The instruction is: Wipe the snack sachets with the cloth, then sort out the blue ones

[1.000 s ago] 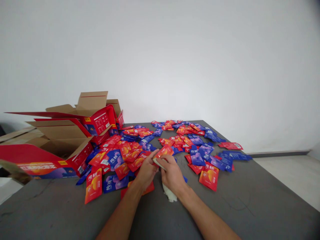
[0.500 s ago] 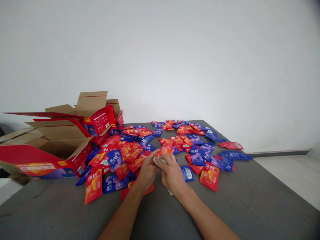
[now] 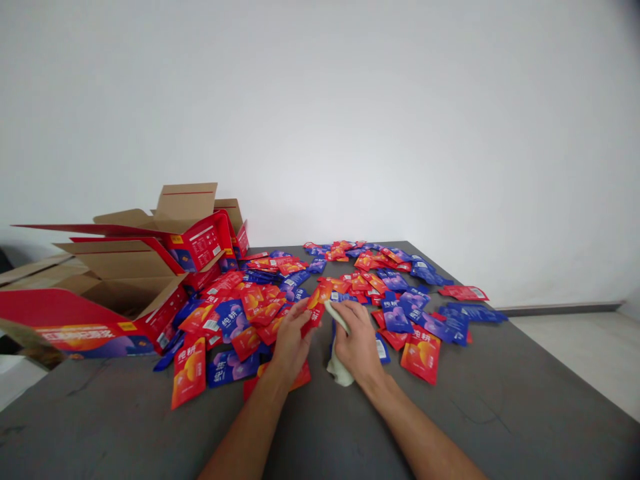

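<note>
My left hand is closed on a red packet with an orange fruit print, tilted up above the middle of the table. Just right of it, my right hand grips a pale cloth, which hangs down from under the palm and also shows above the thumb. The two hands are slightly apart. Under and beside my right hand lies a blue packet, partly hidden. Loose red and blue packets are heaped near my left hand, and more lie beyond my right hand.
Open red cardboard boxes with raised brown flaps stand at the left. Single packets lie nearer me, among them a red one and another red one. The grey table meets a white wall behind.
My hands have moved apart. The red packet has turned and come down a little with my left hand; more of the cloth now shows below my right hand.
</note>
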A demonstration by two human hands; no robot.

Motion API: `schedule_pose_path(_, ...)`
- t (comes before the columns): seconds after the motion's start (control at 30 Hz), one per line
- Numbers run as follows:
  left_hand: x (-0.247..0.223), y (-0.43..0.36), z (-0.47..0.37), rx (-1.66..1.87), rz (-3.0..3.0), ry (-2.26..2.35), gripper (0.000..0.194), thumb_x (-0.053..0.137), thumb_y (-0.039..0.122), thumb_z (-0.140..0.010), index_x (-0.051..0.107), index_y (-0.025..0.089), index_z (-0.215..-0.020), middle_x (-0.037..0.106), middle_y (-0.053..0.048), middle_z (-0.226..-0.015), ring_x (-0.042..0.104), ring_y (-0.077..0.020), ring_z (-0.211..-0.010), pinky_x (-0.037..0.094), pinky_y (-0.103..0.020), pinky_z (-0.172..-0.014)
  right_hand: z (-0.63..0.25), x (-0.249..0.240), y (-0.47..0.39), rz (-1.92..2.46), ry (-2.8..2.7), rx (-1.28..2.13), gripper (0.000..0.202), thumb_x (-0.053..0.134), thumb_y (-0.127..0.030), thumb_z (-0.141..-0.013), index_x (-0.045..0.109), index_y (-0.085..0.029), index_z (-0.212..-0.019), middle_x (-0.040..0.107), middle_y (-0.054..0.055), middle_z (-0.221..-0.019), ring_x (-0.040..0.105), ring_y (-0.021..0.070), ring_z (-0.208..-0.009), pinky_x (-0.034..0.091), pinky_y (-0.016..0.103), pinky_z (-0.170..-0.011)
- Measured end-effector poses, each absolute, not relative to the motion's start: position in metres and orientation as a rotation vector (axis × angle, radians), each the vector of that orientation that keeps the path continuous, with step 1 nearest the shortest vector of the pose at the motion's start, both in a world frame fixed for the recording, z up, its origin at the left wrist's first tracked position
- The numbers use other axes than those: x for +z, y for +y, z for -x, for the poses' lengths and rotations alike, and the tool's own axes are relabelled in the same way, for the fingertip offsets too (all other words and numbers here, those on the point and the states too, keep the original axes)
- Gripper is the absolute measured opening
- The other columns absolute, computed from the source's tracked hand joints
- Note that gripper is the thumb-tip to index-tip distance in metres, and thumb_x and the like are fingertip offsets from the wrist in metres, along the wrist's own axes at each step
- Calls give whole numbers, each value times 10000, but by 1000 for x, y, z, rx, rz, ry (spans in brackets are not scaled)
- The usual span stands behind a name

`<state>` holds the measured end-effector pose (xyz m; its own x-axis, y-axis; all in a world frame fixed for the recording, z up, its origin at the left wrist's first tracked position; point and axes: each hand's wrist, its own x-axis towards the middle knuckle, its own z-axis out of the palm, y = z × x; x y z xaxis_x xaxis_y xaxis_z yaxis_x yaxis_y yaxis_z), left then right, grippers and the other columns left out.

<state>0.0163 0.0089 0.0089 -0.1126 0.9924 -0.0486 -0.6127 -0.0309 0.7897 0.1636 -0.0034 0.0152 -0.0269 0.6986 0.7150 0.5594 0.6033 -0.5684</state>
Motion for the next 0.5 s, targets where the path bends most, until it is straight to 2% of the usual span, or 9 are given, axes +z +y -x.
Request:
schedule_pose_path(0.1, 5, 8, -20, 1415, -737, 722, 332, 727, 216, -748, 684, 186, -1075, 714, -64, -1032, 666, -168, -873, 518, -249, -688, -153, 15, -11, 939, -1765, 213, 494, 446, -70, -891, 615, -284, -1303, 602, 97, -1215, 554, 240, -1141, 495, 443, -991)
schedule_pose_path(0.23, 5, 7, -26, 1402, -828, 721, 229, 703, 221, -704, 719, 153, -922, 721, -65, -891, 664, -195, -832, 504, -275, -683, -147, 13, -16, 879, -1828, 214, 521, 453, -64, -895, 608, -320, -1322, 608, 86, -1222, 561, 232, -1134, 506, 434, -971)
schedule_pose_path(0.3, 7, 7, -25, 1444, -824, 707, 360, 672, 148, -667, 716, 165, -1024, 704, -34, -828, 645, -170, -775, 490, -260, -661, -147, 12, -15, 876, -1851, 203, 526, 455, -57, -895, 609, -323, -1322, 606, 83, -1223, 559, 233, -1128, 504, 436, -965)
schedule_pose_path(0.43, 12, 2, -17, 1423, -769, 658, 818, 543, 5, -560, 572, 214, -1351, 640, 38, -722, 558, -98, -617, 395, -189, -538, -147, 8, -14, 931, -1915, 180, 531, 461, -39, -880, 620, -308, -1309, 602, 82, -1218, 556, 239, -1103, 503, 428, -949)
schedule_pose_path(0.5, 13, 0, -16, 1381, -776, 651, 906, 524, -2, -543, 508, 220, -1421, 661, 34, -758, 546, -90, -604, 389, -184, -539, -148, 7, -13, 961, -1936, 175, 520, 457, -39, -881, 631, -304, -1294, 601, 79, -1214, 553, 238, -1095, 510, 409, -933)
